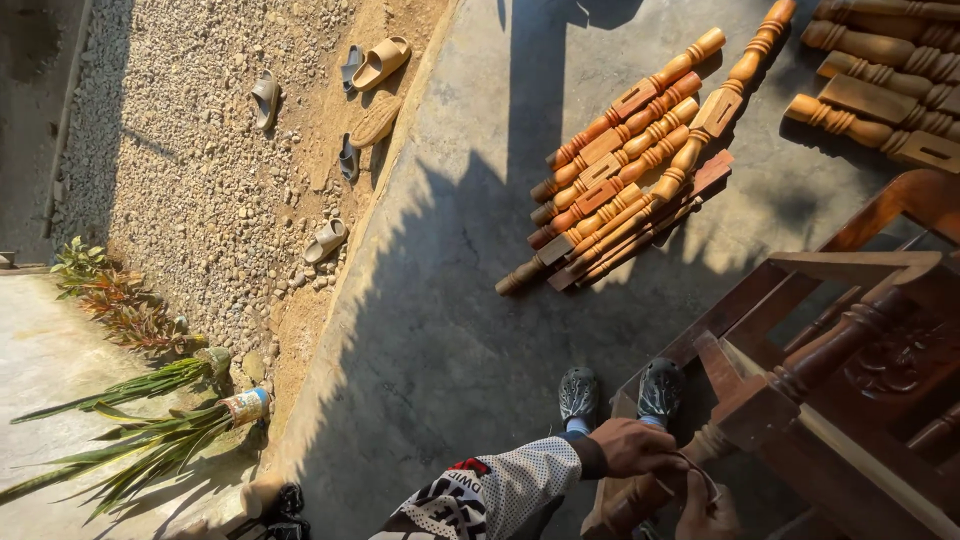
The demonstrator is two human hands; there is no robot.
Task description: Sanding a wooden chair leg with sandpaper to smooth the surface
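Observation:
My left hand (635, 447) is closed over the end of a turned wooden leg (690, 455) of a dark carved wooden chair frame (850, 340) at the lower right. My right hand (708, 512) sits just below it, fingers curled around a thin strip or small tool at the same spot; what it is cannot be made out. My two dark shoes (620, 392) stand on the concrete beside the chair.
A pile of turned orange wooden legs (630, 160) lies on the concrete floor (440, 300), more at the top right (880, 90). Several sandals (350, 100) lie on gravel to the left. Potted plants (150, 400) stand at the lower left.

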